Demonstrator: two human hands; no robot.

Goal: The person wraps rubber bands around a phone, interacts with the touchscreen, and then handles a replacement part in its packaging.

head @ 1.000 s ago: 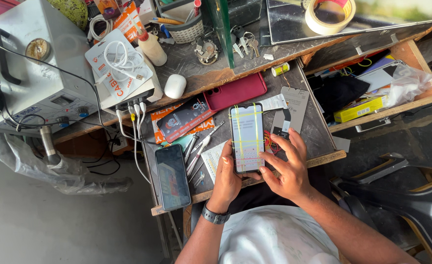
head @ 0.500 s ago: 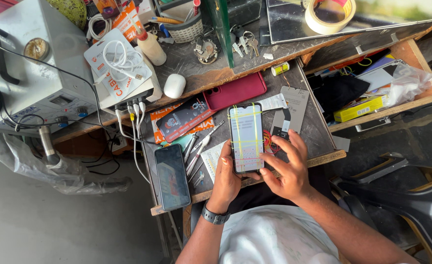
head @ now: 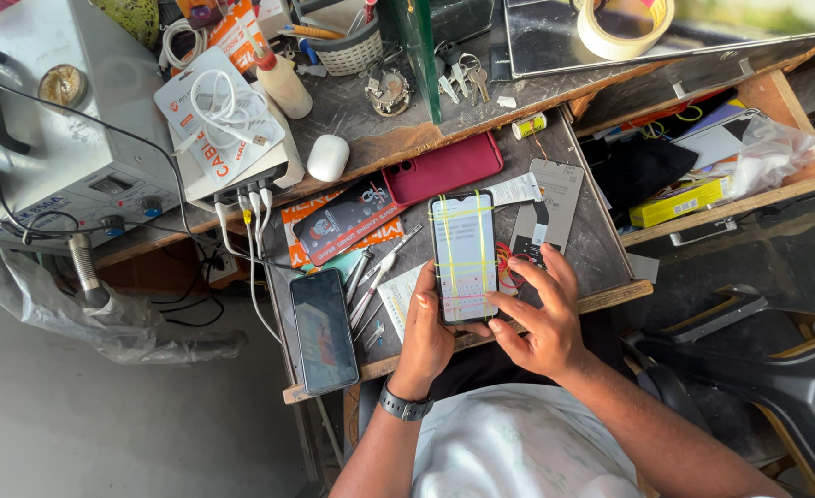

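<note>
Yellow rubber bands are seen stretched across a lit smartphone, which is held upright above the front part of a grey pull-out work shelf. The phone's lower left edge is clasped by the left hand, fingers curled behind the body and thumb laid along the side; a dark wristwatch is worn on that wrist. The right hand is spread at the phone's lower right corner, with the thumb tip pressed to the bottom edge of the screen and the remaining fingers fanned out to the right, half open rather than clenched. The phone is thus supported from below and both sides, its upper half left free of either hand.

A second dark phone is lying flat on the shelf, to the left of the left hand and apart from it. Metal tweezers and small tools are observed between the two phones. A maroon phone case is resting behind the held phone, near a white earbud case.
</note>
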